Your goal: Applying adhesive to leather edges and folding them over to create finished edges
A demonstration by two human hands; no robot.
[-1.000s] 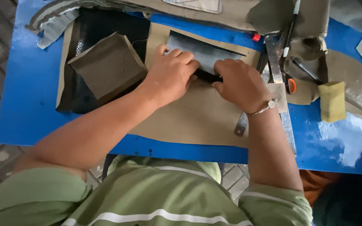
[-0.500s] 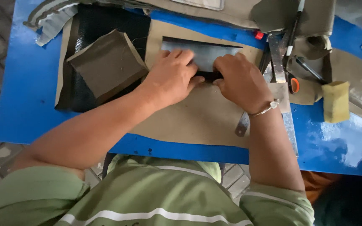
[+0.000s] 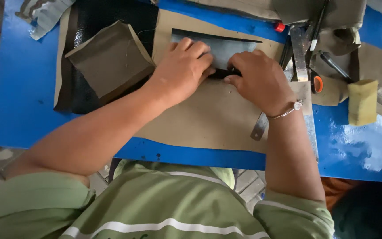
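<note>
Two hands, left [image 3: 183,71] and right [image 3: 259,79], press flat on one dark strip [image 3: 222,46]; one tan sheet [image 3: 208,115] beneath

Both hands are pressing close together on the dark strip [image 3: 226,48], the left hand [image 3: 182,71] almost touching the right hand [image 3: 259,79], so nothing is fitting between them. Bare brown card [image 3: 208,119] is lying open below the hands. On the left, a folded tan piece [image 3: 107,59] is sitting in the way. On the right, metal rulers [image 3: 303,79], pens [image 3: 317,26] and a yellow sponge [image 3: 362,102] are crowding the blue table [image 3: 18,110].
</note>
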